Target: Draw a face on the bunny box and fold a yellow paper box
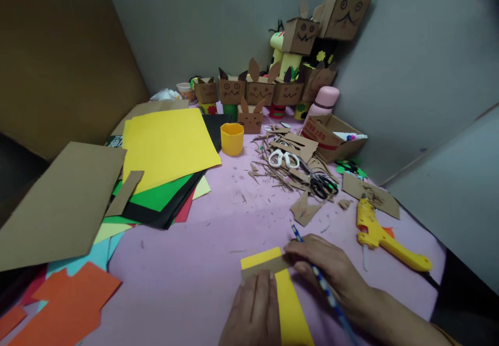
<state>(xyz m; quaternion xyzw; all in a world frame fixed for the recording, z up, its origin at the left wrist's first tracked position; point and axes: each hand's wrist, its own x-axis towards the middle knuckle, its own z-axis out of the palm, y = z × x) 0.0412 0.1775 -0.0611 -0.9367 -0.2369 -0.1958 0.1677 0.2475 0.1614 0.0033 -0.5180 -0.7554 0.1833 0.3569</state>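
A narrow cardboard strip [268, 268] lies crosswise over a yellow paper strip [290, 309] near the table's front edge. Flat on the left part of the cardboard, my left hand [255, 309] presses with outstretched fingers. My right hand [331, 270] is closed around a blue patterned pencil [326, 291], which slants through the fingers with one end pointing up and away. The fingertips of that hand touch the right end of the cardboard strip. Part of the yellow strip is hidden under the left hand.
A yellow glue gun [374, 231] lies at right. White-handled scissors [284, 158] and black-handled scissors [323, 186] rest among cardboard scraps. Coloured sheets [167, 148] are stacked left, beside a yellow paper cup shape [232, 140]. Cardboard animal heads [260, 91] stand behind, near an open box [331, 138].
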